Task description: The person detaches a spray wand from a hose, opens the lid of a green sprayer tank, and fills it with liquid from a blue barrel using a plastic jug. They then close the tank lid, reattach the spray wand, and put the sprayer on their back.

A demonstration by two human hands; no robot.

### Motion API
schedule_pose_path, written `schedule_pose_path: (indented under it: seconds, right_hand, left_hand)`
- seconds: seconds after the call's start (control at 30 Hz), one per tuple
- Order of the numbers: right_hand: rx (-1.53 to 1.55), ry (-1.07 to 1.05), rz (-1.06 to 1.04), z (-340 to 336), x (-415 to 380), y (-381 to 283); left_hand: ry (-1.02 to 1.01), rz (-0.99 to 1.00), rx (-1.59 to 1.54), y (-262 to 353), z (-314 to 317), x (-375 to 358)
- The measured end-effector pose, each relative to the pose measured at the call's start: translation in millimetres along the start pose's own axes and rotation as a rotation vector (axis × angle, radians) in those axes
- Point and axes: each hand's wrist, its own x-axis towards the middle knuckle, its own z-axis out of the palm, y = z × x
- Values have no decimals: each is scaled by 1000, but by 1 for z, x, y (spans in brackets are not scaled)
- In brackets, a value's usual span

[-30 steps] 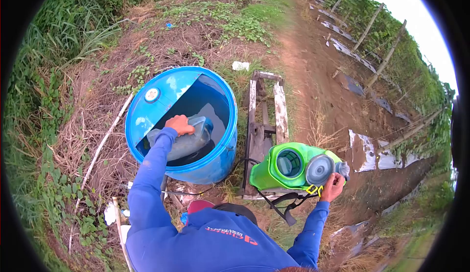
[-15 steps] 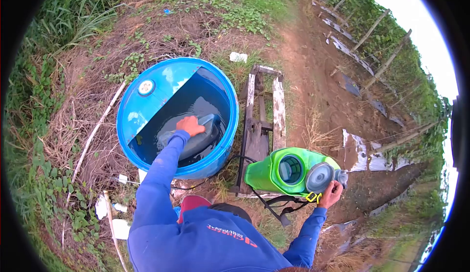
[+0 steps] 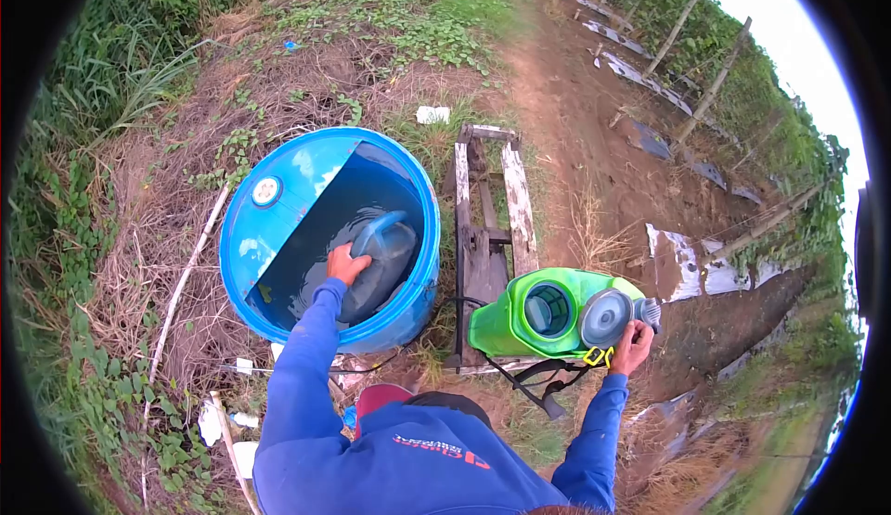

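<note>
My left hand (image 3: 347, 263) is inside the cut-open blue barrel (image 3: 425, 237), its fingers closed on a grey-blue plastic jug (image 3: 388, 253) that lies partly under the dark water. Some of those fingers are hidden behind the jug. At the right, my right hand (image 3: 633, 348) grips the edge of a round grey lid (image 3: 606, 318), held against the top of a green backpack sprayer (image 3: 497, 329). Beside the lid, the sprayer's round filling hole is uncovered, with a strainer basket (image 3: 548, 310) inside. A ribbed grey part (image 3: 647, 312) shows just above my right fingers.
The sprayer rests on a weathered wooden bench (image 3: 522, 204) beside the barrel. Black straps (image 3: 548, 385) with a yellow buckle hang from its near side. A pale stick (image 3: 190, 274) lies left of the barrel. Dirt path and staked plant rows run along the right.
In the barrel, the jug has turned more upright, and my left hand has shifted to its left side. My right hand stays at the lid. The whole view has shifted slightly.
</note>
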Motion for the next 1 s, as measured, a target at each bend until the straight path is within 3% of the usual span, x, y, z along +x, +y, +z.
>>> schedule_pose_path:
  seconds: [0.17, 0.43, 0.53, 0.7, 0.83, 1.0]
  right_hand:
    - [33, 42, -9, 4, 2, 2]
    - [-6, 33, -29, 4, 1, -2]
    - [-10, 39, -30, 5, -1, -1]
    - [-14, 62, -25, 10, -1, 2]
    - [-31, 87, -107, 12, -1, 2]
    - [-30, 87, -21, 8, -2, -12]
  left_hand:
    - [122, 70, -291, 26, -28, -30]
    - [170, 226, -326, 75, -85, -65]
    - [208, 398, -317, 99, -107, -68]
    - [162, 431, -290, 175, -147, -96]
    - [135, 604, -219, 223, -160, -112]
    - [31, 652, -223, 263, -159, -125]
